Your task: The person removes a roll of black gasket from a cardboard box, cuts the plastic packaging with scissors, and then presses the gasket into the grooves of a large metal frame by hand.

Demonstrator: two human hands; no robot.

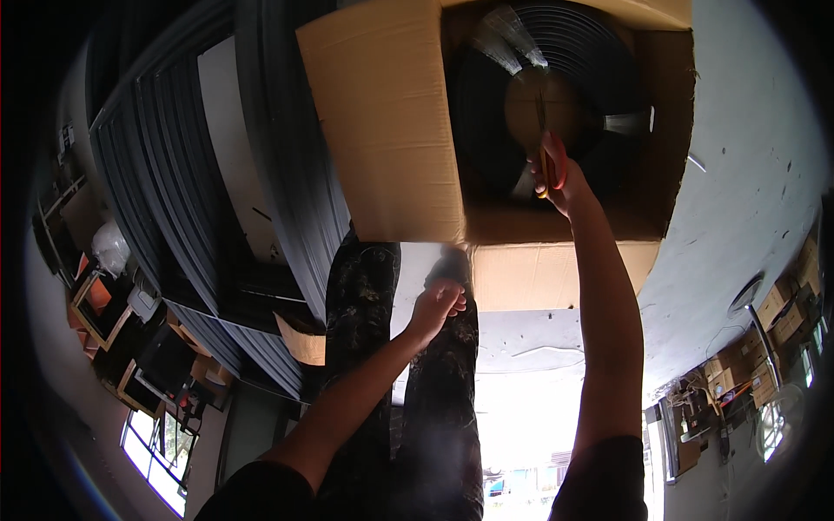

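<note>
My right hand (563, 193) reaches into an open cardboard box (395, 130), closed around the red and yellow handles of a pair of scissors (557, 163). The scissors' blades point away from me, over the round brown middle of a large black coil (573, 39). Whether the blades touch anything is hard to see. Bands of clear tape (498, 43) cross the coil at the far left, at the right and near my hand. My left hand (439, 306) is held in a loose fist above my right leg, outside the box, with nothing visible in it.
A near box flap (530, 273) folds out toward me, under my right forearm. Dark ribbed strips (291, 165) stand to the left of the box. Farther left lies a clear plastic bag (110, 249). Stacked cartons (773, 308) and a standing fan (747, 293) are at the far right.
</note>
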